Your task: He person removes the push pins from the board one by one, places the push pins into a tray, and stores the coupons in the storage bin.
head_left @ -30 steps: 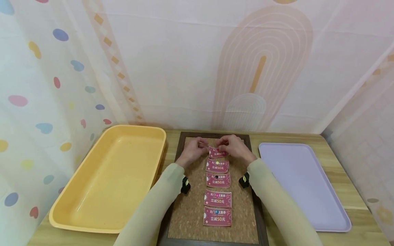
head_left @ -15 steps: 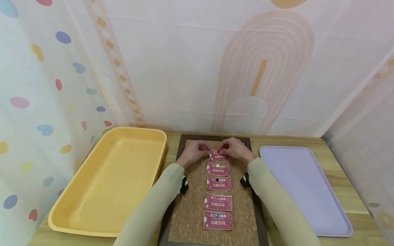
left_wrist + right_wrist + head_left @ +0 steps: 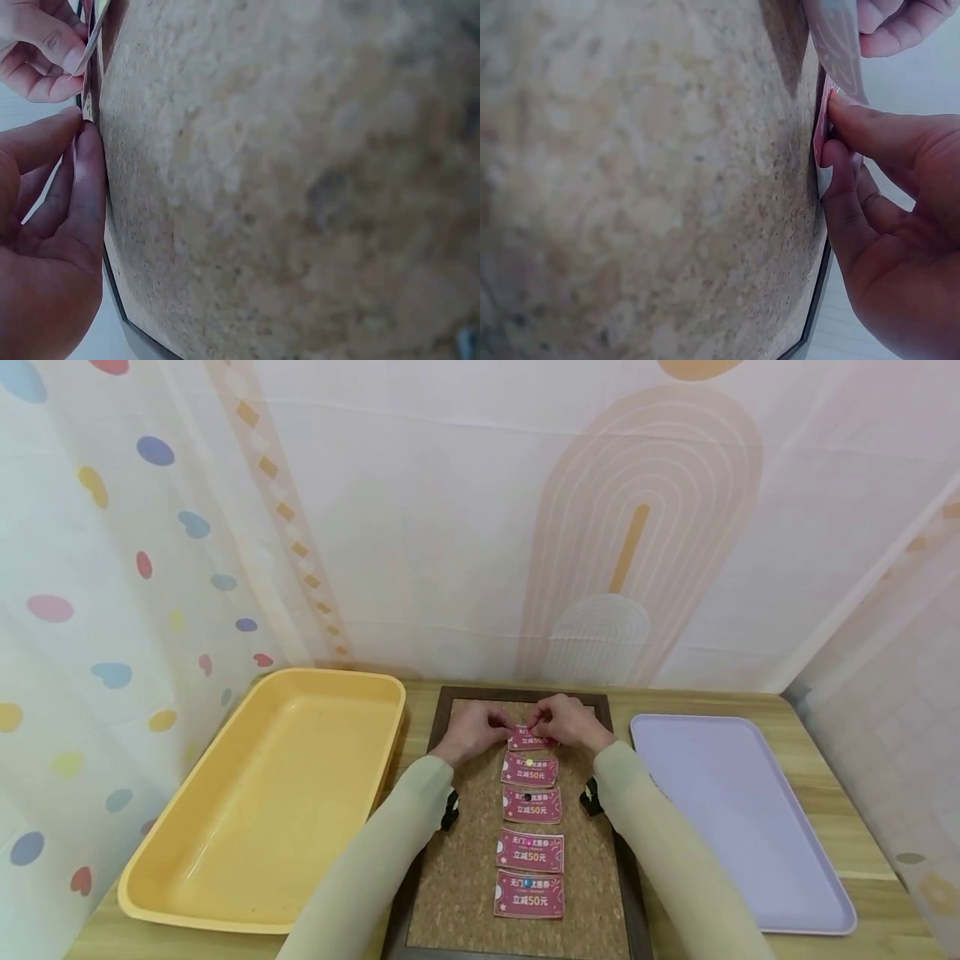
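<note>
On the wood-grain table [image 3: 712, 700], at twelve o'clock on a brown-framed cork board [image 3: 461, 885], the left hand [image 3: 474, 728] pinches a pink paper coupon [image 3: 536, 741]; the right hand [image 3: 567, 721] touches it, grip unclear.

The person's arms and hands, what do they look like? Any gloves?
The left sleeve and right sleeve are long, plain and pale cream. Each wrist wears a black wrist camera; the right one has a small pale mark. The left hand and right hand wear no gloves.
</note>
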`<state>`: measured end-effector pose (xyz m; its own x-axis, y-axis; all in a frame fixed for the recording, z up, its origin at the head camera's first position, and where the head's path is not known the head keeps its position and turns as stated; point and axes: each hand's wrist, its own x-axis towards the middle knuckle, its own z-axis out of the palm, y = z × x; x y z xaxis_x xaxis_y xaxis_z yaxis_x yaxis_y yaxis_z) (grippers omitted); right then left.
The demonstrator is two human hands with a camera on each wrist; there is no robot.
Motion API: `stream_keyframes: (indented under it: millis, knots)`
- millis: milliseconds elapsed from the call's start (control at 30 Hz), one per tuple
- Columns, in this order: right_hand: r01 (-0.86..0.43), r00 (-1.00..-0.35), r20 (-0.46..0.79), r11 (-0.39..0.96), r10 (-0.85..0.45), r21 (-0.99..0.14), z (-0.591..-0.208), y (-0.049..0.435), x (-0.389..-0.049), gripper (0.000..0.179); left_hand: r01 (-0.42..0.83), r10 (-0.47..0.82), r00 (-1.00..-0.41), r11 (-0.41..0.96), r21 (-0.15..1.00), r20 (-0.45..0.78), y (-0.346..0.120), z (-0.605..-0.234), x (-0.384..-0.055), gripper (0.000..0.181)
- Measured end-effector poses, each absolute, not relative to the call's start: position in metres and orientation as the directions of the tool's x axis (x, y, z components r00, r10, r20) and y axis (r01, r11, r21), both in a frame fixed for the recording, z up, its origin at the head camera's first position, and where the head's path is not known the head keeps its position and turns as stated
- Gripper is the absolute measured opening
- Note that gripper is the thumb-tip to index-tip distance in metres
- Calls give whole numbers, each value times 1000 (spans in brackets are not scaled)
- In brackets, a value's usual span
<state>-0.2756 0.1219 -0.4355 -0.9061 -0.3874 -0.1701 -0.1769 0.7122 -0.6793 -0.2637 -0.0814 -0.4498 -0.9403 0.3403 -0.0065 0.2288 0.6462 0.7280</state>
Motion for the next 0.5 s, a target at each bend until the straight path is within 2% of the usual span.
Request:
stream_keyframes:
  millis: [200, 500]
  knots:
    - [-181, -899, -189, 728, -396, -661, -432, 118, -278, 7, 204, 298, -954, 690, 695, -15, -80, -449, -265, 7]
    - [-161, -892, -227, 744, -391, -648, -429, 117, -280, 9, 206, 303, -953, 686, 698, -16, -78, -449, -266, 7]
